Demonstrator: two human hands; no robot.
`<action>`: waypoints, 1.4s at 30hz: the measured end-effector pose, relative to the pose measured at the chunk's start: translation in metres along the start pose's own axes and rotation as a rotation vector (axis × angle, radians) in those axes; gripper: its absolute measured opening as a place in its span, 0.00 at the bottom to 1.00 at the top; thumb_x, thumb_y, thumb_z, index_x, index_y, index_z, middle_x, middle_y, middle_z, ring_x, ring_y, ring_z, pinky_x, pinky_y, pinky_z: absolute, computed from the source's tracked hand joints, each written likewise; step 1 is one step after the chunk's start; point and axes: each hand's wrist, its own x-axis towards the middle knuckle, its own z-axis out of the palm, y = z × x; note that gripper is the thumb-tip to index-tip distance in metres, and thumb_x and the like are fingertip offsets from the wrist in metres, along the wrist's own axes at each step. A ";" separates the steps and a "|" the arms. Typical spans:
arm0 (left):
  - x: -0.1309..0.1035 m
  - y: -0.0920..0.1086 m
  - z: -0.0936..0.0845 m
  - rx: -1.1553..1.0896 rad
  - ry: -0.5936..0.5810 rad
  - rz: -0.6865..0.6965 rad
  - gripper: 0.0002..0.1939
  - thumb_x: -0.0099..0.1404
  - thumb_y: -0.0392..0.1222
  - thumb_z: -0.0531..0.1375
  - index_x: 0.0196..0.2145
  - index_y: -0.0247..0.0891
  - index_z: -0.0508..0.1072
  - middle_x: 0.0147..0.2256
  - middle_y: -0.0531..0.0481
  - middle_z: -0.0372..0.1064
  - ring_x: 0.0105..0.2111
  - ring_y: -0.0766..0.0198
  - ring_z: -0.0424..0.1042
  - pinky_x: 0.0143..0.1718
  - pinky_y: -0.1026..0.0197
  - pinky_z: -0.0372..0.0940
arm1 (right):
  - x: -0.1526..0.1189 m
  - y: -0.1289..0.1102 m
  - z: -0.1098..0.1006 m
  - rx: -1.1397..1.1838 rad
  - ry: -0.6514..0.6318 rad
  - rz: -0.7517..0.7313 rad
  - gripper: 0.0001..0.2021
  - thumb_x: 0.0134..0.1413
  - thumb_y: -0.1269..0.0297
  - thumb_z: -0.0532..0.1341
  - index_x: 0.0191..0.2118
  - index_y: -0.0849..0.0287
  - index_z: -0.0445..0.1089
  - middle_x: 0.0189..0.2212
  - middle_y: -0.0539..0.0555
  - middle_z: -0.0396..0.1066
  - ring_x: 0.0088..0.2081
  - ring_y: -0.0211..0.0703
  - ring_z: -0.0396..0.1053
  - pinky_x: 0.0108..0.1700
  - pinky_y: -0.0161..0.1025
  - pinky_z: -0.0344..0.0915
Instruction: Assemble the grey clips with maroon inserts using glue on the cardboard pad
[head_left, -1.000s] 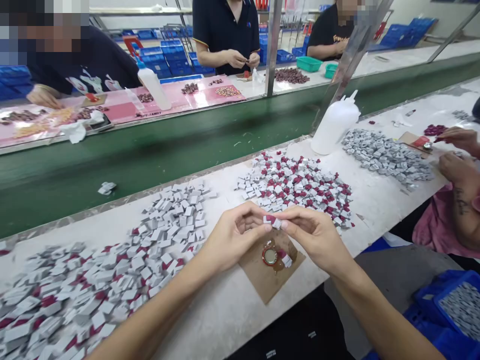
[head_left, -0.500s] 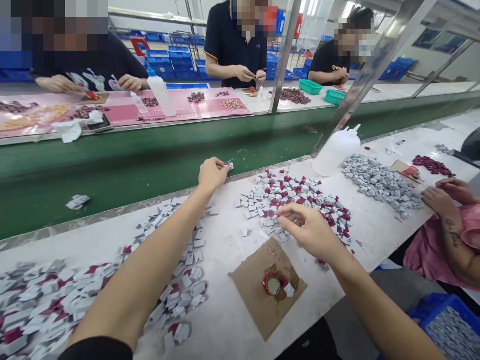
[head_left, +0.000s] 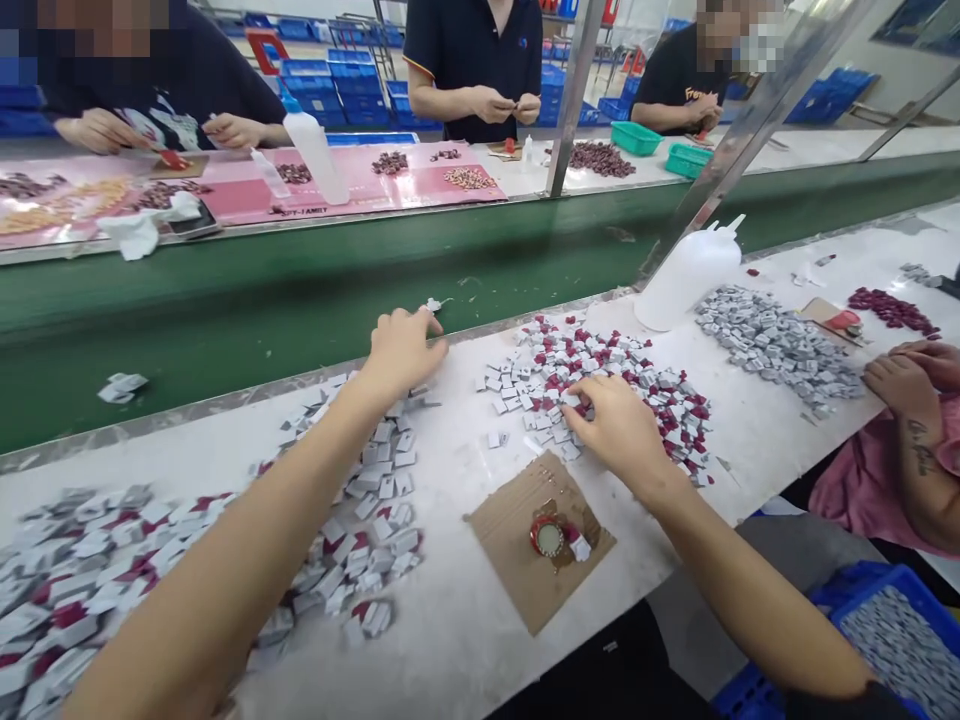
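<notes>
My left hand (head_left: 405, 348) is over the far edge of the white table, beside the green belt, its fingers apart with nothing between them. A small white and red piece (head_left: 433, 305) lies on the belt just beyond its fingertips. My right hand (head_left: 616, 425) pinches a small grey-white piece (head_left: 572, 398) at the near side of a mixed pile of grey-white and dark red pieces (head_left: 525, 372). In front of that pile lies a brown cardboard square (head_left: 510, 540) bearing a round red-rimmed cap (head_left: 547, 537) and one white and red piece (head_left: 578, 546).
Another pile (head_left: 97, 570) spreads under my left forearm. A white bottle (head_left: 686, 280) stands by a metal post. Grey pieces (head_left: 772, 345) and a person's hands (head_left: 904, 385) are at right. More people work across the green belt (head_left: 225, 320).
My left hand has let go of the white and red piece, opened and drawn back left. My right hand has closed on a grey-white piece. Pieces on the belt have shifted left.
</notes>
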 end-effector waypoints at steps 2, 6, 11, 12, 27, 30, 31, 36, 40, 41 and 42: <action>-0.028 -0.007 0.001 0.056 -0.033 0.129 0.15 0.66 0.39 0.63 0.48 0.43 0.83 0.53 0.34 0.78 0.61 0.31 0.72 0.64 0.36 0.68 | -0.002 0.000 -0.005 0.083 -0.002 -0.004 0.05 0.65 0.66 0.66 0.42 0.53 0.80 0.42 0.60 0.82 0.48 0.62 0.78 0.44 0.50 0.72; -0.072 -0.021 0.006 0.104 -0.018 0.257 0.21 0.65 0.36 0.61 0.54 0.41 0.83 0.52 0.34 0.76 0.58 0.32 0.70 0.62 0.34 0.67 | -0.018 0.000 -0.024 0.467 -0.001 0.033 0.10 0.65 0.63 0.68 0.50 0.54 0.82 0.37 0.56 0.80 0.35 0.51 0.76 0.39 0.48 0.72; -0.086 -0.028 0.012 0.126 -0.023 0.265 0.16 0.67 0.38 0.62 0.50 0.41 0.84 0.53 0.33 0.74 0.60 0.32 0.68 0.65 0.32 0.65 | -0.052 0.001 -0.037 0.879 -0.133 0.098 0.11 0.66 0.55 0.74 0.49 0.53 0.84 0.34 0.54 0.82 0.34 0.49 0.79 0.37 0.45 0.77; -0.086 -0.027 0.012 0.112 -0.016 0.264 0.14 0.68 0.38 0.62 0.48 0.41 0.84 0.53 0.33 0.74 0.60 0.32 0.67 0.65 0.31 0.64 | -0.057 0.001 -0.037 0.959 -0.136 0.129 0.11 0.64 0.55 0.76 0.48 0.52 0.84 0.33 0.53 0.82 0.35 0.48 0.80 0.38 0.45 0.78; -0.187 0.080 0.021 -1.212 -0.505 0.234 0.10 0.76 0.48 0.66 0.47 0.44 0.71 0.45 0.45 0.82 0.42 0.56 0.85 0.49 0.51 0.81 | -0.106 -0.016 -0.019 1.270 0.024 0.274 0.16 0.56 0.52 0.83 0.43 0.49 0.80 0.45 0.54 0.84 0.47 0.51 0.84 0.49 0.47 0.84; -0.190 0.086 0.031 -1.241 -0.438 0.214 0.11 0.75 0.46 0.68 0.47 0.43 0.70 0.37 0.50 0.79 0.39 0.58 0.84 0.47 0.53 0.81 | -0.110 -0.023 -0.023 1.226 0.023 0.219 0.13 0.62 0.50 0.80 0.44 0.49 0.83 0.45 0.54 0.84 0.46 0.51 0.85 0.50 0.47 0.85; -0.190 0.086 0.032 -1.243 -0.439 0.206 0.11 0.75 0.46 0.68 0.48 0.43 0.70 0.36 0.51 0.79 0.39 0.58 0.84 0.47 0.53 0.81 | -0.111 -0.024 -0.025 1.204 0.022 0.205 0.12 0.64 0.50 0.79 0.44 0.49 0.84 0.44 0.54 0.84 0.46 0.51 0.85 0.51 0.48 0.85; -0.193 0.072 0.032 -1.199 -0.486 0.174 0.13 0.73 0.49 0.71 0.47 0.41 0.76 0.41 0.46 0.83 0.39 0.57 0.84 0.46 0.53 0.80 | -0.124 -0.018 -0.027 1.098 0.039 0.160 0.06 0.66 0.55 0.77 0.42 0.49 0.86 0.40 0.54 0.84 0.42 0.50 0.83 0.49 0.50 0.84; -0.191 0.054 0.031 -1.210 -0.372 0.090 0.18 0.69 0.52 0.75 0.48 0.40 0.80 0.42 0.45 0.83 0.42 0.57 0.83 0.48 0.54 0.79 | -0.138 -0.012 -0.024 0.984 0.034 0.122 0.01 0.68 0.62 0.75 0.41 0.48 0.87 0.40 0.54 0.84 0.43 0.51 0.81 0.47 0.50 0.80; -0.190 0.050 0.031 -1.233 -0.378 0.058 0.20 0.69 0.53 0.75 0.51 0.40 0.80 0.40 0.46 0.83 0.40 0.57 0.83 0.47 0.54 0.79 | -0.142 -0.011 -0.024 0.966 0.013 0.122 0.01 0.68 0.62 0.75 0.42 0.48 0.87 0.40 0.54 0.85 0.43 0.52 0.81 0.47 0.50 0.80; -0.189 0.046 0.031 -1.251 -0.391 0.029 0.23 0.70 0.55 0.75 0.54 0.40 0.79 0.39 0.46 0.83 0.38 0.57 0.82 0.45 0.54 0.79 | -0.145 -0.010 -0.023 0.953 -0.005 0.127 0.02 0.68 0.62 0.75 0.42 0.47 0.87 0.40 0.54 0.86 0.44 0.52 0.82 0.47 0.50 0.79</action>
